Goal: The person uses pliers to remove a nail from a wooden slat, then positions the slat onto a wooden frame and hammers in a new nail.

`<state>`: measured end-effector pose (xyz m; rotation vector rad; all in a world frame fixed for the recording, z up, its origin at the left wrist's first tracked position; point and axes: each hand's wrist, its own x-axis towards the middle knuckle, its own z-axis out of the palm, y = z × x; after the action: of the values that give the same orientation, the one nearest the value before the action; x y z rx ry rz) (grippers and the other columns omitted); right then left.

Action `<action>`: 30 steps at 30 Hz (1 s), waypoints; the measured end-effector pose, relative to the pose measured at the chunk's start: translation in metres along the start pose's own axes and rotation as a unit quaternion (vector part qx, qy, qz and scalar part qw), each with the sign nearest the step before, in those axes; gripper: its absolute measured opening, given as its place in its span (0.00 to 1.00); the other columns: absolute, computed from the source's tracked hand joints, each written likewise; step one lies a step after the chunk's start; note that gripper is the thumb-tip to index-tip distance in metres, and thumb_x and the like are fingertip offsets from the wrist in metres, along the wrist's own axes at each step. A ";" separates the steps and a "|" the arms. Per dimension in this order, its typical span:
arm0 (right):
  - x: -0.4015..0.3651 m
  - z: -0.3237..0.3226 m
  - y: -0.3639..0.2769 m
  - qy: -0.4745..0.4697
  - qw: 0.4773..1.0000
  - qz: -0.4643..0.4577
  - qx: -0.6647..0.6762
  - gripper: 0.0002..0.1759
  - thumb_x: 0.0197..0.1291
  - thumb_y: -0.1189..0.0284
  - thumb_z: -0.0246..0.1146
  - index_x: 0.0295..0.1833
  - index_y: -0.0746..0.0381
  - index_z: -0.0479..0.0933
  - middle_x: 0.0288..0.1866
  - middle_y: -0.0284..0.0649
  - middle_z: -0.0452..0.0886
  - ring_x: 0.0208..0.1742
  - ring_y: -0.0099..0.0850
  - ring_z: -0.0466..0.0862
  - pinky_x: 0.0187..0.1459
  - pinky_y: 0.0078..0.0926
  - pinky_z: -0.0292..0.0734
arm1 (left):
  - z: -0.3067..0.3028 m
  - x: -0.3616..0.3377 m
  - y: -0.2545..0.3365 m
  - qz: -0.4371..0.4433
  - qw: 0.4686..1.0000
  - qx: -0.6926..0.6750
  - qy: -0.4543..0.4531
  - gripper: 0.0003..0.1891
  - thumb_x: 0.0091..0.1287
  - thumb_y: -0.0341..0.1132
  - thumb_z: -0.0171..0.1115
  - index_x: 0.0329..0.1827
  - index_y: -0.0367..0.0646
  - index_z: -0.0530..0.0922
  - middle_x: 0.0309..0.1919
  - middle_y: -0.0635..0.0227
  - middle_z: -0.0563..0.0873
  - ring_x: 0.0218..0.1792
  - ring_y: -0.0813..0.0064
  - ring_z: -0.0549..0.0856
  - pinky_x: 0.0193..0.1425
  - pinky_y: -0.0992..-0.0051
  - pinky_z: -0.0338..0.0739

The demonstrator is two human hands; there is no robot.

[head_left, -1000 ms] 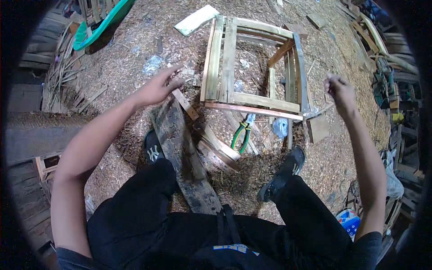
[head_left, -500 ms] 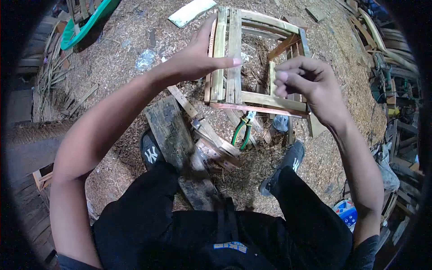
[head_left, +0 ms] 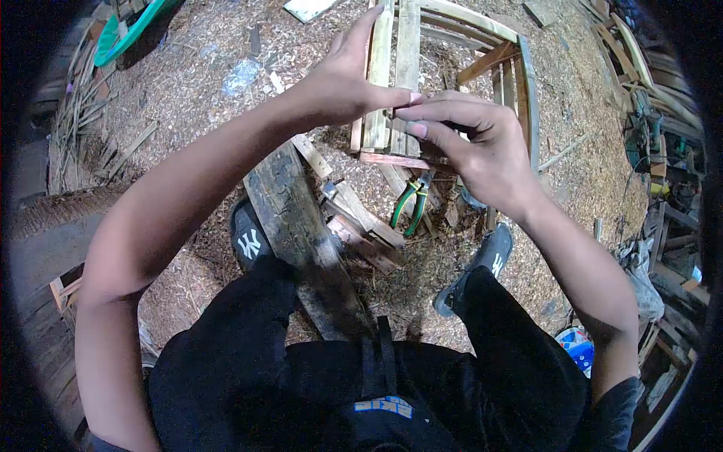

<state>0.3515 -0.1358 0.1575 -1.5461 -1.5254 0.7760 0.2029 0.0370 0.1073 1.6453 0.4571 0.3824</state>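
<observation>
A small wooden crate (head_left: 407, 49) made of nailed slats is in front of me, its near end partly behind my right hand. My left hand (head_left: 346, 87) grips its left side, thumb lying across the pale upper slats and fingers along the outer edge. Close to that thumb tip, my right hand (head_left: 489, 151) is closed in a pinch just over the second slat. Whatever sits between those fingertips, if anything, is too small to make out. Below the crate, green-handled pliers (head_left: 410, 205) lie among wood offcuts (head_left: 358, 207).
A thick weathered plank (head_left: 294, 215) runs between my feet on the shavings-covered ground (head_left: 188, 248). Clear plastic (head_left: 241, 77) lies to the left, with a green basin rim (head_left: 124, 41) farther off. Stacked wood scraps (head_left: 629, 64) line the right side.
My right hand has moved left from the crate's right part to its slats, beside my left thumb. The crate appears slightly farther up and right in view.
</observation>
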 end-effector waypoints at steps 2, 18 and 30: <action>0.001 0.000 -0.018 -0.013 0.998 0.068 0.001 0.08 0.65 0.77 0.72 0.49 0.65 0.89 0.44 0.42 0.92 0.46 0.29 0.91 0.51 0.29 0.84 | -0.002 -0.005 0.009 -0.003 1.000 0.029 0.011 0.71 0.55 0.44 0.85 0.87 0.36 0.34 0.78 0.37 0.62 0.77 0.52 0.69 0.80 0.61 0.66; -0.004 0.011 0.006 0.050 0.988 -0.113 -0.097 0.04 0.64 0.77 0.73 0.43 0.66 0.89 0.41 0.43 0.92 0.45 0.33 0.93 0.48 0.31 0.88 | 0.000 -0.002 -0.003 0.051 0.987 0.145 0.052 0.68 0.55 0.42 0.83 0.87 0.35 0.36 0.77 0.38 0.61 0.77 0.50 0.67 0.81 0.61 0.63; -0.002 0.016 0.012 0.067 0.977 -0.174 -0.105 0.03 0.61 0.81 0.73 0.39 0.67 0.86 0.36 0.45 0.89 0.40 0.39 0.92 0.43 0.34 0.86 | 0.000 -0.004 0.004 -0.013 0.979 0.195 0.051 0.70 0.54 0.46 0.84 0.87 0.38 0.37 0.79 0.35 0.58 0.79 0.46 0.65 0.82 0.59 0.62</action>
<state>0.3436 -0.1352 0.1395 -1.3908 -1.7562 0.3135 0.1997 0.0344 0.1108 2.0022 0.6622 0.3753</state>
